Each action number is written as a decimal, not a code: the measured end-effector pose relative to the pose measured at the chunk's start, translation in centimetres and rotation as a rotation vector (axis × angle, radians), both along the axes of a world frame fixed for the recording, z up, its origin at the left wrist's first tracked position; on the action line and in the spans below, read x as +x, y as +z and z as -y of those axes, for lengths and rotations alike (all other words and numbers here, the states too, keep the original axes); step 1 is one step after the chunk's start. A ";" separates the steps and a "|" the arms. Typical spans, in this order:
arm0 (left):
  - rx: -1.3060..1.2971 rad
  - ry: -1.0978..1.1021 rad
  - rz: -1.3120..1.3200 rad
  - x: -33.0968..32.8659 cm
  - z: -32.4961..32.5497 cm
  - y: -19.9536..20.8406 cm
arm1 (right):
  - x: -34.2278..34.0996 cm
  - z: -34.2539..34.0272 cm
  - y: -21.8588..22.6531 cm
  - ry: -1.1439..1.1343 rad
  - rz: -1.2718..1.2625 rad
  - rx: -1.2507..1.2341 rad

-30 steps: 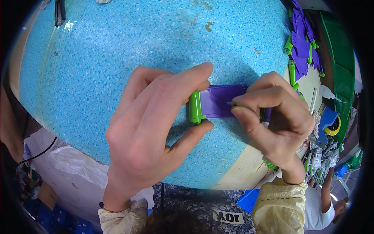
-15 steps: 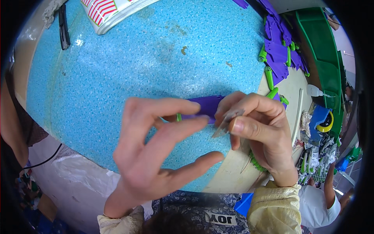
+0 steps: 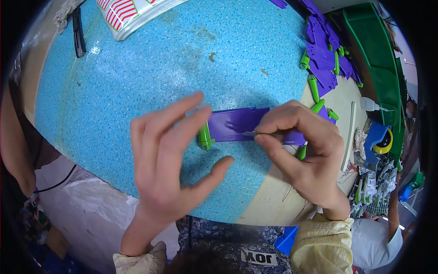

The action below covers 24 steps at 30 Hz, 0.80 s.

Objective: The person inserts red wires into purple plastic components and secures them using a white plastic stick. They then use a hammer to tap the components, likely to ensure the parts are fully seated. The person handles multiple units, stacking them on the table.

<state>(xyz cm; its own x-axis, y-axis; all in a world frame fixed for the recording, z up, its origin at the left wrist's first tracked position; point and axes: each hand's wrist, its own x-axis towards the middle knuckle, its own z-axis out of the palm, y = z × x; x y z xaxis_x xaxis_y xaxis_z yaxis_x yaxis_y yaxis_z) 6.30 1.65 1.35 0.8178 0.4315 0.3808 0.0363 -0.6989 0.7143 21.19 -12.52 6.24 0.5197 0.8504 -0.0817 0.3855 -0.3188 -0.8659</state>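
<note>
A flat purple plastic panel (image 3: pixel 235 124) lies on the blue speckled tabletop, with a bright green rounded piece (image 3: pixel 205 137) at its left end. Over the panel's right half, my right hand (image 3: pixel 310 150) pinches a small, thin greyish piece (image 3: pixel 248 134) between thumb and forefinger; its kind is too small to make out. That hand hides part of the purple beneath it. My left hand (image 3: pixel 164 160) is open beside the green piece, fingers spread and thumb apart, with nothing in it.
Purple panels (image 3: pixel 321 57) with green pieces are heaped at the right beside a green bin (image 3: pixel 372 59). A small white bottle (image 3: pixel 368 104) and a yellow-rimmed roll (image 3: pixel 384 142) lie nearer. A striped packet (image 3: pixel 123 18) and black strip (image 3: pixel 78 34) are at the back. A person (image 3: pixel 372 239) sits lower right.
My left hand has drawn back a little to the left with its fingers raised, uncovering the panel and green piece. My right hand has turned and lowered the thin piece to the panel.
</note>
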 end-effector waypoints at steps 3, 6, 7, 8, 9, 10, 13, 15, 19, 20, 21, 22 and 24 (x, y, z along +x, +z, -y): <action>-0.016 -0.022 -0.064 0.4 -0.5 -0.7 | 0.6 -1.0 -1.9 0.148 0.341 0.150; -0.045 -0.034 -0.055 0.6 -0.4 -0.9 | 0.3 -1.6 -2.8 0.206 0.477 0.196; -0.068 -0.028 -0.054 0.7 -0.4 -0.9 | 0.5 -1.6 -2.8 0.228 0.493 0.179; -0.072 -0.024 -0.056 0.7 -0.4 -0.9 | 0.5 -1.6 -2.9 0.238 0.490 0.178; -0.076 -0.022 -0.058 0.6 -0.4 -0.9 | 0.5 -1.6 -2.8 0.246 0.489 0.175; -0.080 -0.020 -0.059 0.6 -0.4 -1.0 | 0.5 -1.7 -2.8 0.243 0.469 0.188; -0.102 -0.016 -0.047 0.7 -0.4 -1.1 | 0.5 -1.8 -2.8 0.237 0.439 0.184; -0.103 -0.007 -0.051 0.7 -0.3 -1.1 | 0.4 -1.8 -3.0 0.231 0.416 0.177; -0.111 -0.006 -0.060 0.7 -0.4 -1.1 | 0.3 -1.8 -3.3 0.222 0.384 0.174; -0.111 -0.007 -0.065 0.7 -0.4 -1.1 | 0.3 -1.8 -3.3 0.226 0.385 0.175; -0.111 -0.008 -0.070 0.6 -0.4 -1.0 | 0.2 -1.8 -3.3 0.232 0.386 0.177; -0.110 -0.008 -0.071 0.6 -0.4 -1.1 | 0.3 -1.8 -3.4 0.243 0.386 0.183; -0.109 -0.010 -0.068 0.6 -0.5 -1.2 | 0.4 -1.8 -3.6 0.266 0.396 0.205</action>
